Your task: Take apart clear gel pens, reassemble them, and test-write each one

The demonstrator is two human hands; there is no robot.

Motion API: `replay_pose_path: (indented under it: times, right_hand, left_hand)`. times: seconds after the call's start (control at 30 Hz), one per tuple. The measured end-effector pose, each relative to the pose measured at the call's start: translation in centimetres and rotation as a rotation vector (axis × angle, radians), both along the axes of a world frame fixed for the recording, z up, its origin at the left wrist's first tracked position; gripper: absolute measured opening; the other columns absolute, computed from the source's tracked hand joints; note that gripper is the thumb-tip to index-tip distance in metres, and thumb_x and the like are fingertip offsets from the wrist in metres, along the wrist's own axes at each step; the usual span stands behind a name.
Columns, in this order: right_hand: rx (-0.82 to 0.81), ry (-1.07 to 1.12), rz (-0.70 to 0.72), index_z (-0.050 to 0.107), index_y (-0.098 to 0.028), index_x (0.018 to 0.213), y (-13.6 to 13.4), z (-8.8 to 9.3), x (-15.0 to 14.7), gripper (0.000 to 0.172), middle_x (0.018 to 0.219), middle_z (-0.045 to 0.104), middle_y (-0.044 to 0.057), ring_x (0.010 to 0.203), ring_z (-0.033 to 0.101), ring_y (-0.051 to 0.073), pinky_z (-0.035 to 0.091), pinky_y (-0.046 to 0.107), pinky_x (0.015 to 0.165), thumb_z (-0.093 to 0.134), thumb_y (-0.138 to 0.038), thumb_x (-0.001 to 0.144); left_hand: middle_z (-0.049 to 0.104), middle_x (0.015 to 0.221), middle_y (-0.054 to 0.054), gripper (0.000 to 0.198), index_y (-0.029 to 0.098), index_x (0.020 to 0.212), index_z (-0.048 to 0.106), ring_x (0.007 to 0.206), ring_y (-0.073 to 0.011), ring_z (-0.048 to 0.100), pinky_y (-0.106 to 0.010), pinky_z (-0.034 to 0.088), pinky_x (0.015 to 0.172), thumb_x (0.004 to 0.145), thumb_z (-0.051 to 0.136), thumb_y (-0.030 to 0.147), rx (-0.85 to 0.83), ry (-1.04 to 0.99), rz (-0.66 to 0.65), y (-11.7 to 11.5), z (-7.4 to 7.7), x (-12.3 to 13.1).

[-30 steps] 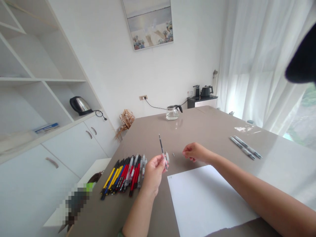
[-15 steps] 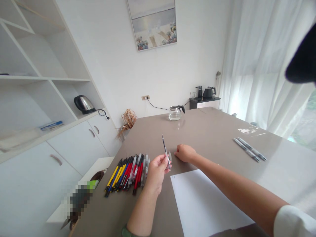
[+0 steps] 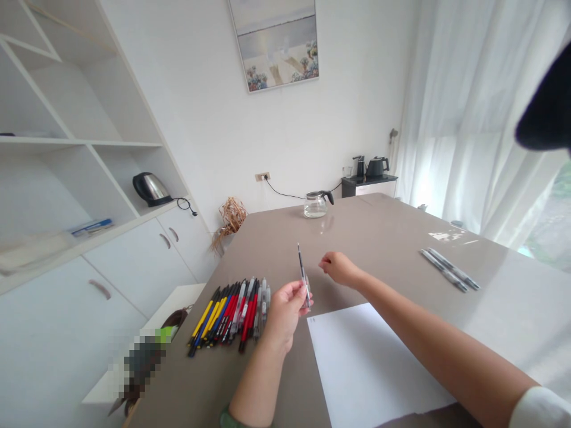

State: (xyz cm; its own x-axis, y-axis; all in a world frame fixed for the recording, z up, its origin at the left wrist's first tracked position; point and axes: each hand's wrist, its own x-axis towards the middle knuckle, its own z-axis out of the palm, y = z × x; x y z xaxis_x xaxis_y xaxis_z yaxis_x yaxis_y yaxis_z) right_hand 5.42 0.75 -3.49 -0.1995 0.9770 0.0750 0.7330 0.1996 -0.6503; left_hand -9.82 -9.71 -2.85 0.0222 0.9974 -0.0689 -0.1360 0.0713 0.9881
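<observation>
My left hand (image 3: pixel 289 309) is closed, pinching a slim pen refill (image 3: pixel 301 264) that stands nearly upright, its dark ink column and thin tip pointing up. A clear piece seems to show behind it at the fingers, mostly hidden. To the right, my right hand (image 3: pixel 339 268) hovers a little above the table with its fingers curled together; whatever they may hold is too small to make out. Left of my left hand lies a row of several pens (image 3: pixel 232 312) in yellow, blue, red, black and clear. A white sheet of paper (image 3: pixel 366 368) lies below my right forearm.
Clear pens (image 3: pixel 449 270) lie side by side on the right of the brown table (image 3: pixel 379 232). A glass pot (image 3: pixel 316 205) with water stands at the far edge. White scraps (image 3: pixel 446 236) are near the right edge. A steel kettle (image 3: pixel 151 189) sits on the left shelf.
My right hand has lifted slightly from the table and its fingers have drawn closer together. My left hand, with the refill, has shifted slightly right.
</observation>
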Motion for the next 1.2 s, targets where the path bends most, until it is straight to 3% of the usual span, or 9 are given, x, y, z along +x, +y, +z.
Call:
replay_pose_path:
  times: [0.13,0.27,0.4,0.57,1.2]
  right_hand:
    - [-0.016,0.269,0.065,0.057,-0.015,0.09,-0.3,1.8,0.6,0.03,0.066,0.055,0.001,0.049,0.045,0.008,0.036,0.02,0.046,0.038,-0.035,0.078]
    - [-0.03,0.827,0.18,0.057,-0.015,0.08,-1.0,3.3,1.0,0.027,0.06,0.05,-0.002,0.043,0.037,0.005,0.033,0.02,0.044,0.052,-0.039,0.07]
    - [-0.043,1.027,0.168,0.055,-0.015,0.071,-1.2,4.0,1.9,0.025,0.062,0.053,0.0,0.045,0.04,0.005,0.032,0.02,0.043,0.059,-0.038,0.065]
    - [-0.059,1.084,0.159,0.056,-0.014,0.07,-1.5,4.5,2.6,0.024,0.065,0.055,0.001,0.05,0.043,0.006,0.033,0.021,0.045,0.062,-0.036,0.063]
    - [-0.121,0.978,0.236,0.058,-0.014,0.073,-2.2,4.6,2.1,0.025,0.063,0.054,0.0,0.051,0.044,0.006,0.034,0.021,0.047,0.062,-0.037,0.064]
  left_hand:
    - [0.059,0.079,-0.006,0.036,0.015,0.093,0.056,0.069,-0.0122,0.055,-0.025,0.041,0.063,0.068,0.057,0.04,0.002,0.014,-0.012,0.0,-0.2,0.1]
    - [0.059,0.078,-0.006,0.035,0.014,0.093,0.056,0.068,-0.0121,0.055,-0.025,0.042,0.063,0.067,0.058,0.038,0.005,0.045,-0.036,0.1,-0.5,0.2]
    - [0.059,0.078,-0.006,0.034,0.014,0.095,0.056,0.068,-0.0124,0.055,-0.026,0.042,0.065,0.068,0.058,0.035,-0.004,0.092,-0.069,0.0,-0.7,0.5]
    - [0.059,0.076,-0.005,0.031,0.014,0.094,0.057,0.066,-0.0119,0.055,-0.025,0.041,0.063,0.068,0.057,0.032,-0.001,0.134,-0.117,-0.3,-0.4,1.1]
    - [0.059,0.076,-0.006,0.032,0.013,0.093,0.057,0.065,-0.0119,0.054,-0.025,0.04,0.062,0.068,0.057,0.032,0.018,0.164,-0.136,-0.4,-0.3,1.2]
